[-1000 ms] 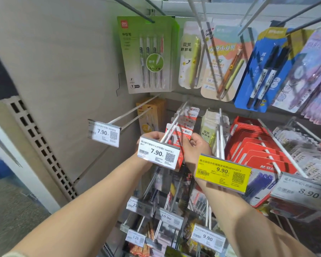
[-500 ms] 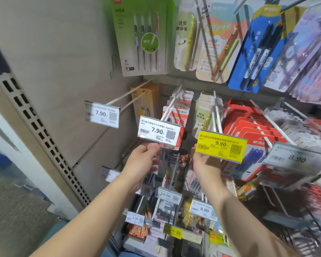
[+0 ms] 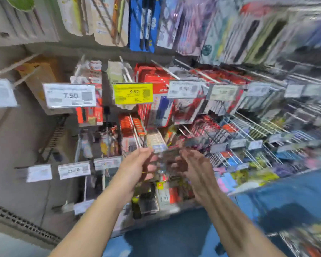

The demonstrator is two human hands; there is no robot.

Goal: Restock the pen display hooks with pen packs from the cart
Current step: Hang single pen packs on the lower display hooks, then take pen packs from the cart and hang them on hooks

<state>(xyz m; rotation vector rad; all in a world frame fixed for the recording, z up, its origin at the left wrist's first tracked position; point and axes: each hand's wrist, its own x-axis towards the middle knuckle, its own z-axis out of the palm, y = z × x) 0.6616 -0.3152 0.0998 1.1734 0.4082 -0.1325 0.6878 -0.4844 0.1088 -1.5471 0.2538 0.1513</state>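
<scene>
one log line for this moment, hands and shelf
left hand: open, holds nothing | right hand: open, holds nothing | both in front of lower hooks | yellow tag above | frame blurred

This was a shop, in its stationery aisle. Rows of wire hooks (image 3: pixel 252 125) jutted from a back wall, each hung with carded pen packs (image 3: pixel 141 25) at 12 o'clock and red packs (image 3: pixel 156 78) near the middle. Price tags fronted the hooks: a white tag (image 3: pixel 69 95) reading 7.90 at 10 o'clock and a yellow tag (image 3: pixel 133 93) reading 9.90 beside it. More tags (image 3: pixel 74 170) lined the lower rows at 8 o'clock.
</scene>
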